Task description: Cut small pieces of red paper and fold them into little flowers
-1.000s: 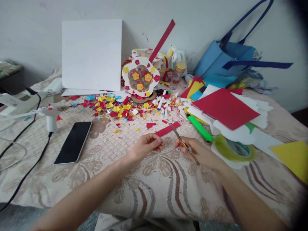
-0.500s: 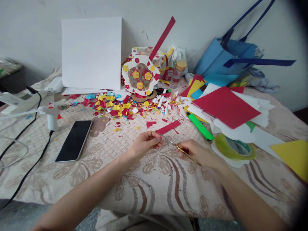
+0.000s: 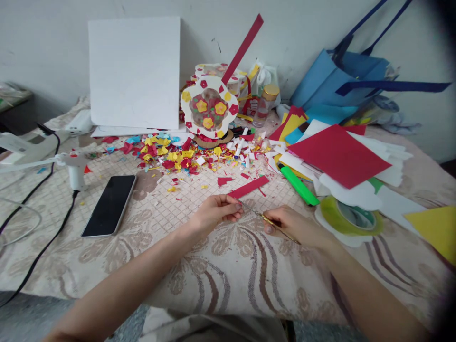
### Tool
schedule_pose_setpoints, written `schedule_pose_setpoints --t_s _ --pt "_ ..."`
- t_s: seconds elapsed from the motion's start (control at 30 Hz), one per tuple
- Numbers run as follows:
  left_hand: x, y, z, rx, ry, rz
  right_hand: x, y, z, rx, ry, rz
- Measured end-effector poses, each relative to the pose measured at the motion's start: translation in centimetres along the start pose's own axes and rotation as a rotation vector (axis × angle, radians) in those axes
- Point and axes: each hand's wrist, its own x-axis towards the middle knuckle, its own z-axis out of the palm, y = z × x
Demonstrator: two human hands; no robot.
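Observation:
My right hand (image 3: 290, 224) is closed around the gold handles of a small pair of scissors (image 3: 265, 218). Their silver blades point left and reach the fingertips of my left hand (image 3: 223, 209). That hand is pinched together, and a tiny bit of red paper shows at its fingertips, mostly hidden by the fingers. Just beyond the left fingers, a red paper strip (image 3: 251, 186) lies flat on the patterned tablecloth (image 3: 235, 266). A few red scraps (image 3: 224, 181) are scattered behind it.
Colourful paper scraps (image 3: 167, 154) lie before a flower-decorated paper lantern (image 3: 188, 118). To the left are a phone (image 3: 109, 206) and a glue gun (image 3: 75, 173). At right sit a green marker (image 3: 298, 185), a tape roll (image 3: 327, 213), red paper (image 3: 340, 154) and a blue bag (image 3: 317, 80).
The scissors and both hands stay almost in place, with the blades still at the left fingertips. The whole view has shifted slightly.

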Motion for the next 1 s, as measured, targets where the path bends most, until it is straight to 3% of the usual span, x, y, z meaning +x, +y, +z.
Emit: schedule_pose_setpoints --t_s 0.3,1.0 --pt "-0.11 0.23 0.18 -0.056 0.005 -0.097 -0.13 0.16 -0.10 -0.029 -0.011 -0.004" --pt "0.05 0.07 0.03 -0.018 0.000 -0.129 -0.36 0.24 -0.43 -0.070 -0.069 -0.029"
